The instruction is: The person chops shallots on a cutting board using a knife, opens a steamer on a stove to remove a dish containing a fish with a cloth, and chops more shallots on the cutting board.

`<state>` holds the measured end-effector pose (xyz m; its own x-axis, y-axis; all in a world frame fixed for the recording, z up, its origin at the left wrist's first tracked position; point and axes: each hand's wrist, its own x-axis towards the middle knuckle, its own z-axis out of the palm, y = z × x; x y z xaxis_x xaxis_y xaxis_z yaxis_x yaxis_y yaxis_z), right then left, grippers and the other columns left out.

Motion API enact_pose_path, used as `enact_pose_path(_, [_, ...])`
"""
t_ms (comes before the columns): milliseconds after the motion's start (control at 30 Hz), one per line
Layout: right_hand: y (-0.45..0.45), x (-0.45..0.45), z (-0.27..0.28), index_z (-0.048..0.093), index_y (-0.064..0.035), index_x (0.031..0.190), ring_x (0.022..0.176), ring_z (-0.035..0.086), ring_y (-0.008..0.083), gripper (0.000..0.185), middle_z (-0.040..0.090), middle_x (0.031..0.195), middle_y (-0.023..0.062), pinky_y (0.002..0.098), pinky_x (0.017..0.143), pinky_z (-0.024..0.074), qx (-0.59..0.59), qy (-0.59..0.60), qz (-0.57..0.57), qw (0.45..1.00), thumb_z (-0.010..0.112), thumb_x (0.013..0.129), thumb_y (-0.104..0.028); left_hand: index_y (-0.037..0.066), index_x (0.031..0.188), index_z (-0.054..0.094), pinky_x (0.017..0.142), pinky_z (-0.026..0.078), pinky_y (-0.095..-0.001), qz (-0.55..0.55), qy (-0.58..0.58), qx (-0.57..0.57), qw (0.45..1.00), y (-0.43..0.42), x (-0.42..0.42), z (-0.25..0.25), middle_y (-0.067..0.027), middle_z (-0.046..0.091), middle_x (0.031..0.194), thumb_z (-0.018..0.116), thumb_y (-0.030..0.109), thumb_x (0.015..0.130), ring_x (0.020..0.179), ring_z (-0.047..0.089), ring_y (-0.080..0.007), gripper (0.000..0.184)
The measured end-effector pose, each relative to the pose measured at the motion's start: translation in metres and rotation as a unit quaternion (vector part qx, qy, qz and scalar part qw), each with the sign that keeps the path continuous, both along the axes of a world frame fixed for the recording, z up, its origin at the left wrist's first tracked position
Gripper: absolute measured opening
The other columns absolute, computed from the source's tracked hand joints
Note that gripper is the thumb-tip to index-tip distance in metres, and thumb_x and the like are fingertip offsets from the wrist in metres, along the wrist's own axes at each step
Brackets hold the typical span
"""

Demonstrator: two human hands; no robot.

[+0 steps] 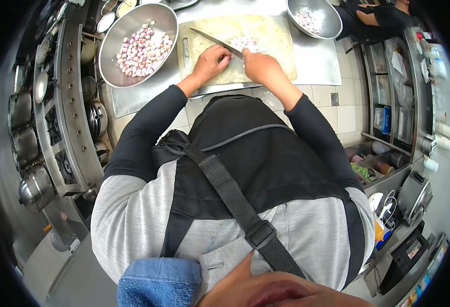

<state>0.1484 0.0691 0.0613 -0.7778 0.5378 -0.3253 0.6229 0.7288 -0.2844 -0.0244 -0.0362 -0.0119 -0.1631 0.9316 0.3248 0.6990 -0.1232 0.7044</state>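
My right hand (262,66) is closed round the handle of a kitchen knife (208,37), whose long dark blade points to the far left across the cutting board (271,30). Close beside the blade, my left hand (213,60) rests on the board with its fingers curled in; what they pinch, if anything, is hidden. Cut pale-pink shallots (244,43) lie in a small pile just beyond the blade. To the left, a large steel bowl (107,64) holds many whole peeled shallots (143,52). At the far right, another steel bowl (332,28) contains cut pieces.
The board lies on a steel table (317,64). Small containers (107,21) stand at the far left. Another person (383,18) is at the back right. A stove unit (71,97) with pots runs along the left, and shelving (388,92) along the right.
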Motion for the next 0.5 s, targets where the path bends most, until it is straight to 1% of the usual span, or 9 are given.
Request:
enact_pose_path(33, [0.0,-0.005,-0.019,0.055,-0.0028,0.118,0.093,0.07,0.043,0.028,0.071,0.098,0.0266,0.0499,0.082,0.0551,-0.008,0.011,-0.003,1.0,0.045,0.093,-0.011,0.004,0.096,0.07,0.076,0.056,-0.0309,0.004,0.011,0.001,1.0,0.0,0.001,-0.002,-0.0089,0.069,0.095,0.067,0.003,0.087,0.084,0.068,-0.0216,0.01])
enact_pose_path(100, [-0.001,-0.005,-0.026,0.056,-0.0024,0.117,0.092,0.07,0.0434,0.028,0.071,0.098,0.0268,0.0499,0.081,0.0551,-0.017,0.018,-0.004,1.0,0.045,0.093,-0.01,0.005,0.092,0.07,0.073,0.055,-0.0333,0.001,-0.021,0.016,1.0,-0.001,0.004,-0.006,-0.0081,0.067,0.091,0.068,0.005,0.086,0.081,0.066,-0.0228,0.007])
enact_pose_path(133, [0.004,-0.007,-0.015,0.056,-0.0021,0.116,0.092,0.07,0.0434,0.027,0.071,0.098,0.0271,0.0502,0.081,0.055,-0.015,0.016,0.0,1.0,0.045,0.093,-0.01,0.005,0.09,0.069,0.072,0.054,-0.0345,0.0,-0.034,0.026,0.999,0.001,0.002,-0.004,-0.0077,0.067,0.089,0.069,0.006,0.085,0.08,0.065,-0.0234,0.005])
enact_pose_path(267, [-0.004,0.002,0.006,0.055,-0.0013,0.116,0.092,0.07,0.0434,0.027,0.071,0.098,0.0278,0.0513,0.079,0.0549,-0.009,-0.016,0.004,1.0,0.044,0.093,-0.01,0.005,0.09,0.069,0.072,0.054,-0.0343,0.006,-0.028,0.02,0.999,0.0,0.001,-0.001,-0.0078,0.067,0.089,0.069,0.006,0.084,0.08,0.065,-0.0232,0.006])
enact_pose_path(367, [0.0,-0.012,-0.028,0.055,-0.0011,0.116,0.092,0.07,0.0417,0.028,0.071,0.097,0.0273,0.0515,0.079,0.0551,-0.033,0.04,-0.016,0.999,0.045,0.093,-0.011,0.005,0.09,0.069,0.072,0.054,-0.0345,0.001,-0.03,0.02,0.999,-0.001,0.001,-0.011,-0.0077,0.067,0.089,0.07,0.006,0.084,0.081,0.065,-0.0234,0.006])
enact_pose_path(400, [0.008,-0.016,-0.033,0.055,-0.0012,0.118,0.092,0.07,0.0416,0.029,0.071,0.098,0.0272,0.0513,0.079,0.0551,-0.021,0.021,0.003,1.0,0.045,0.093,-0.011,0.006,0.09,0.069,0.072,0.054,-0.0348,0.001,-0.031,0.022,0.999,0.0,0.001,-0.011,-0.0077,0.067,0.089,0.07,0.006,0.084,0.081,0.065,-0.0239,0.006])
enact_pose_path(500, [0.002,-0.008,0.012,0.055,-0.001,0.118,0.093,0.071,0.0406,0.028,0.071,0.099,0.0272,0.0515,0.08,0.0548,-0.01,-0.015,0.009,1.0,0.044,0.093,-0.012,0.006,0.089,0.069,0.074,0.054,-0.0361,0.004,-0.014,0.025,1.0,-0.002,0.001,-0.006,-0.0078,0.067,0.09,0.07,0.006,0.083,0.083,0.065,-0.0254,0.006])
